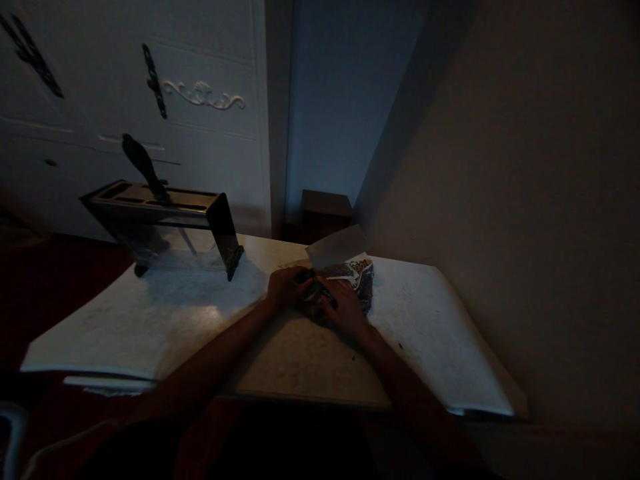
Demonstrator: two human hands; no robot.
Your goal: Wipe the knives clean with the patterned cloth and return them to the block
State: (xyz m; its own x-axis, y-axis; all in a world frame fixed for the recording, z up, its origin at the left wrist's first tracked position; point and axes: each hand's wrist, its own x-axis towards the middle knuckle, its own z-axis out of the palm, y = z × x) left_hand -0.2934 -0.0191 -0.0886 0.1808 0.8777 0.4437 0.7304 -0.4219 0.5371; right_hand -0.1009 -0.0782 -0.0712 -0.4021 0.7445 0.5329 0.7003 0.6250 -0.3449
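Note:
Both hands meet over a crumpled, printed dark package (366,283) on the table. My left hand (285,288) has its fingers closed around one end of a slim black object (306,275) that looks like a handle. My right hand (346,307) lies on the package, its fingers bent around the other end of that object. A pale, flat rectangular piece (337,247) stands up just behind the hands; whether it joins the black object is hidden. The dim light blurs details between the fingers.
A pale-topped table (210,327) reaches along the wall (525,200). On its left stands a clear-sided knife block (165,213) with a black-handled knife (140,163) in it. Behind are a white cabinet (215,147) and a brown box (326,205). Small dark crumbs lie near my right forearm.

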